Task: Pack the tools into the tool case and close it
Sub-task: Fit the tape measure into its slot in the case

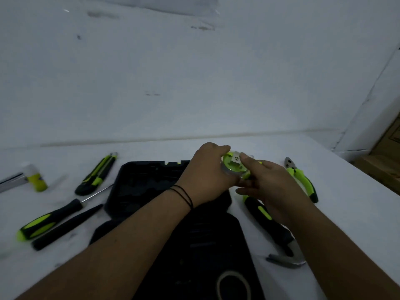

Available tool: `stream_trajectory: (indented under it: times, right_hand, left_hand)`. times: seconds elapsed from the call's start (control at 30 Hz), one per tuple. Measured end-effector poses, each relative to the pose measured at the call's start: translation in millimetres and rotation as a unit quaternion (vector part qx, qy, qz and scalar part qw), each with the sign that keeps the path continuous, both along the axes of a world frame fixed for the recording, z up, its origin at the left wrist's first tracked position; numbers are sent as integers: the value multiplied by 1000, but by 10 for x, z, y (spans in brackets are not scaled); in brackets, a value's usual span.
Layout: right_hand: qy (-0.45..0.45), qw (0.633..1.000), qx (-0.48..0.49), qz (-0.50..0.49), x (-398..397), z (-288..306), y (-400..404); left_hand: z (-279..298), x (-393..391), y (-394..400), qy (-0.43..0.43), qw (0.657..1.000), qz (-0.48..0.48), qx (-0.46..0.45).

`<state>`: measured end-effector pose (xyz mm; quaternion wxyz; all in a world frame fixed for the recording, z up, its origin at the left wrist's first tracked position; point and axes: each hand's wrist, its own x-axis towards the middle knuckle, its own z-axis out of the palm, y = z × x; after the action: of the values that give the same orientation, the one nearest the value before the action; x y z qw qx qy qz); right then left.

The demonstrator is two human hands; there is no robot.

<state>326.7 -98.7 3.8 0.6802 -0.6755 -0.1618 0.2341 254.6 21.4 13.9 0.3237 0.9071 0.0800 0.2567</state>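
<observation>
Holding a round green tape measure (232, 166) above the open black tool case (147, 182), the left hand (205, 172) curls round its rim while the right hand (266, 182) pinches it from 3 o'clock. Pliers (302, 178) lie at 3 o'clock of the hands on the white table (346, 202) — utility knife (97, 174) and screwdriver (49, 219) at 9, hammer (272, 226) at 5.

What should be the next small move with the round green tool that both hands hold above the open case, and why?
Probably lower the tape measure into a free recess of the open tool case. The left hand grips it and the right hand touches its metal clip, right above the case. The pliers, hammer, utility knife and screwdriver lie on the table, not yet packed.
</observation>
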Motion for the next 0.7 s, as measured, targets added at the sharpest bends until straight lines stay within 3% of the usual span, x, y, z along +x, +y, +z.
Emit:
stream_trajectory:
  times: [0.13, 0.3, 0.43, 0.5, 0.57, 0.7]
  right_hand:
    - [31, 999, 20, 23, -299, 5, 147]
    - [67, 996, 34, 51, -598, -35, 279]
    - [49, 996, 25, 68, -748, -52, 457]
    - [31, 997, 20, 63, -784, -39, 584]
    - [16, 999, 20, 41, -770, -16, 707]
    - [15, 1000, 8, 9, -664, 3, 925]
  left_hand:
    - [-101, -432, 162, 5, 1000, 6, -28]
    - [-217, -861, 433, 10, 973, -21, -231]
    - [-258, -1073, 706, -24, 940, 63, -335]
    - [-298, -1172, 896, -73, 945, 133, -289]
    - [-363, -1267, 1075, -86, 963, 207, -153]
    - [-606, -1380, 1223, -36, 978, 205, -11]
